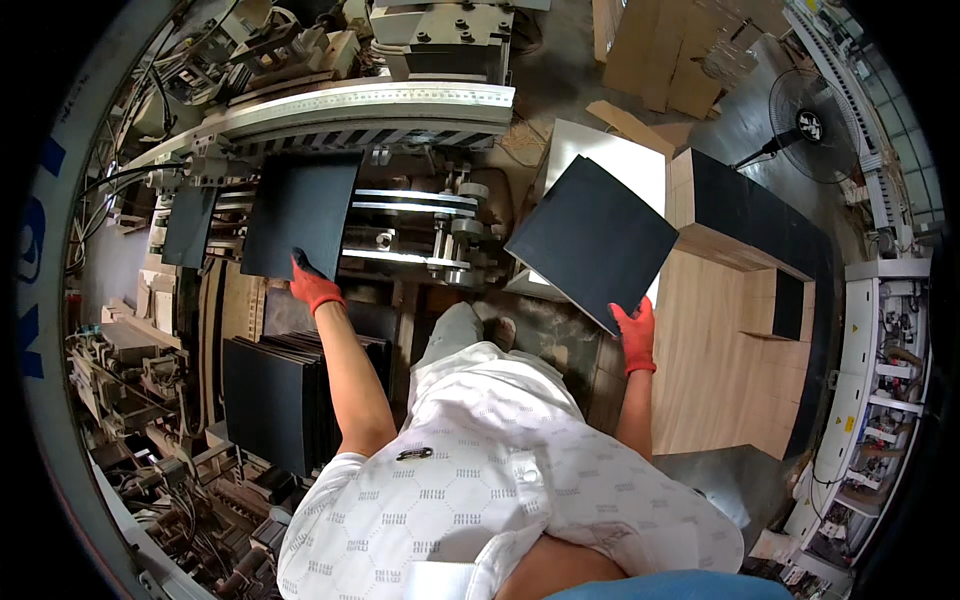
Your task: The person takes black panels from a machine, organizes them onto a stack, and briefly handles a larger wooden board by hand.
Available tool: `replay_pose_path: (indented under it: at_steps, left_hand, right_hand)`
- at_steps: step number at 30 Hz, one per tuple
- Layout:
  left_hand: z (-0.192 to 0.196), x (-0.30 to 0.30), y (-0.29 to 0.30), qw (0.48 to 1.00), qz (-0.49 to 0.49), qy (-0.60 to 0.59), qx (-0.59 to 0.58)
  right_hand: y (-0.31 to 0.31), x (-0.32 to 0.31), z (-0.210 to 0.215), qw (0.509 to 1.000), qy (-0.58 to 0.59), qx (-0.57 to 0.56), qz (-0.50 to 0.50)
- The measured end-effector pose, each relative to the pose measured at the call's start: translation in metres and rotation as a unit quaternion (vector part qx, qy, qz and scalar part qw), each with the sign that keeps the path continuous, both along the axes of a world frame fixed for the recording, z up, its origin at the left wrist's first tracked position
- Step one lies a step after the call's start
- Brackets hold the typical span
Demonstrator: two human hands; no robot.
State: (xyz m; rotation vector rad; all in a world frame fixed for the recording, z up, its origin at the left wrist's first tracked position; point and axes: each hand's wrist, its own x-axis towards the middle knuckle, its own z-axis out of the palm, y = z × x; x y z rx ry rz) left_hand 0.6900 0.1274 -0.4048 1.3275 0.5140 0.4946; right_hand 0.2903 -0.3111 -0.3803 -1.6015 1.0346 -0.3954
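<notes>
Both my hands wear red gloves with dark fingertips. My left hand (317,283) is closed on the near edge of a black square panel (303,215), which lies flat across the metal rails (415,203) of a machine. On the right, my right hand (635,335) grips the near corner of a second black panel (595,235), with the thumb on top and the other fingers mostly hidden beneath. This panel is turned cornerwise and overlaps a white board (612,146). Another dark panel (189,227) sits farther left on the machine.
Near my left forearm stands a stack of black panels (268,402). A ruled metal beam (370,100) crosses behind the rails. To the right are light wood boards with black faces (745,210), a standing fan (810,125) and a white machine cabinet (850,400). Cardboard (670,50) lies at the back.
</notes>
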Motion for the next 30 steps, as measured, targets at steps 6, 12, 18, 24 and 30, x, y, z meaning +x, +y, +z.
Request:
replay_pose_path:
  at_steps: [6, 12, 18, 24, 30]
  left_hand:
    - [0.002, -0.002, -0.001, 1.0, 0.006, -0.01, 0.006]
    - [0.01, -0.007, -0.007, 0.993, 0.022, 0.078, -0.089]
    - [0.011, -0.024, -0.003, 0.993, 0.095, 0.011, -0.071]
    - [0.021, -0.095, 0.043, 0.975, -0.098, 0.143, 0.136]
    - [0.042, -0.255, 0.069, 0.988, -0.004, 0.09, 0.127]
  right_hand:
    - [-0.007, 0.016, 0.016, 1.0, 0.021, 0.006, -0.001]
    - [-0.014, -0.003, -0.004, 0.972, 0.127, -0.185, 0.074]
    - [0.026, 0.019, 0.053, 0.876, 0.247, -0.405, 0.089]
    - [0.121, 0.11, 0.094, 0.959, -0.067, -0.025, 0.273]
    - [0.249, 0.182, 0.076, 0.845, -0.071, 0.202, 0.489]
